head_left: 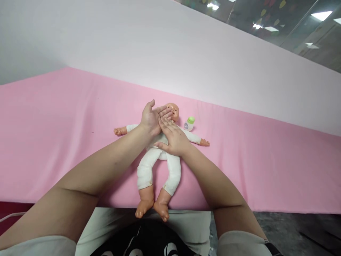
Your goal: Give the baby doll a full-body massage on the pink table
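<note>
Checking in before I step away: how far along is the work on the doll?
Done: the doll lies face-up on the pink cloth, bottle standing capped beside its head. In hand: the left hand and right hand are pressed together above its chest. Left: cannot tell.

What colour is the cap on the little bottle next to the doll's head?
Light green, on the small white bottle; the head view shows it best.

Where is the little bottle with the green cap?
In the head view, the small bottle stands on the pink cloth, just right of the baby doll's head and above its outstretched arm, beyond the right hand.
</note>
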Available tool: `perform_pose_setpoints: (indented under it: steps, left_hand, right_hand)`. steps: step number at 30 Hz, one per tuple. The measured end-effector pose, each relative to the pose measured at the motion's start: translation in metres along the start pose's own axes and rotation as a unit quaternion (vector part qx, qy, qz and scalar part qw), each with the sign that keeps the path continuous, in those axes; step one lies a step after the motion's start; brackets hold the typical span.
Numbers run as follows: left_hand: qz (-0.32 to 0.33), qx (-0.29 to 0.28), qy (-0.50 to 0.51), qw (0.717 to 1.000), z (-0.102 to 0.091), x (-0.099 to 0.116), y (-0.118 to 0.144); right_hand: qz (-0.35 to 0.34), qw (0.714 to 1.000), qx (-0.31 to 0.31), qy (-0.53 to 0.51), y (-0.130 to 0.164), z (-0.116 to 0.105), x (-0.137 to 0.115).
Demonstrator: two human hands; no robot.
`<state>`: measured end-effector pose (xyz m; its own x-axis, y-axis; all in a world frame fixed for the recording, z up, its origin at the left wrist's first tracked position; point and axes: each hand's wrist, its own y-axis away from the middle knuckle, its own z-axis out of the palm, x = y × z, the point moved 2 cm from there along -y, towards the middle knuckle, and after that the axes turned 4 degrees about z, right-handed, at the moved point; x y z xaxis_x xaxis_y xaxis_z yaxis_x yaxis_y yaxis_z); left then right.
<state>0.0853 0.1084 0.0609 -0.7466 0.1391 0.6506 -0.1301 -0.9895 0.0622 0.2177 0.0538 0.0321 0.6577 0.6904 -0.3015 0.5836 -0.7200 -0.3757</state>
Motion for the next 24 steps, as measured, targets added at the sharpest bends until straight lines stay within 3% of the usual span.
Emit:
perform_pose_setpoints:
  steps: [6, 9, 10, 12, 14, 15, 17, 19, 22, 24]
  left_hand:
    - [0.077, 0.04, -0.118, 0.989, -0.018, 0.006, -0.012]
    - [0.156, 0.027, -0.272, 0.949, -0.039, 0.001, -0.007]
    - [0.182, 0.009, -0.352, 0.918, -0.049, 0.0, -0.005]
    - [0.23, -0.049, -0.537, 0.81, -0.068, 0.0, 0.0]
    - [0.273, -0.093, -0.646, 0.707, -0.085, 0.002, 0.004]
    - [0.286, -0.111, -0.677, 0.669, -0.092, 0.003, 0.004]
    - [0.299, -0.13, -0.709, 0.626, -0.1, 0.004, 0.004]
    - [0.296, -0.127, -0.716, 0.62, -0.102, 0.004, 0.003]
    - [0.281, -0.121, -0.701, 0.645, -0.1, 0.004, 0.003]
    - [0.274, -0.13, -0.701, 0.646, -0.099, 0.003, 0.004]
  right_hand:
    - [0.013, 0.998, 0.055, -0.036, 0.005, 0.004, 0.006]
    - [0.006, 0.994, 0.091, -0.053, 0.008, 0.01, 0.014]
    - [-0.003, 0.993, 0.104, -0.059, 0.01, 0.012, 0.016]
    - [-0.026, 0.989, 0.129, -0.068, 0.016, 0.016, 0.02]
    - [-0.051, 0.986, 0.143, -0.073, 0.025, 0.018, 0.023]
    - [-0.062, 0.985, 0.14, -0.075, 0.03, 0.018, 0.023]
    - [-0.079, 0.987, 0.119, -0.078, 0.039, 0.016, 0.02]
    - [-0.096, 0.989, 0.082, -0.08, 0.046, 0.013, 0.013]
    - [-0.137, 0.987, 0.018, -0.079, 0.051, 0.01, -0.005]
    - [-0.172, 0.982, -0.02, -0.075, 0.052, 0.011, -0.018]
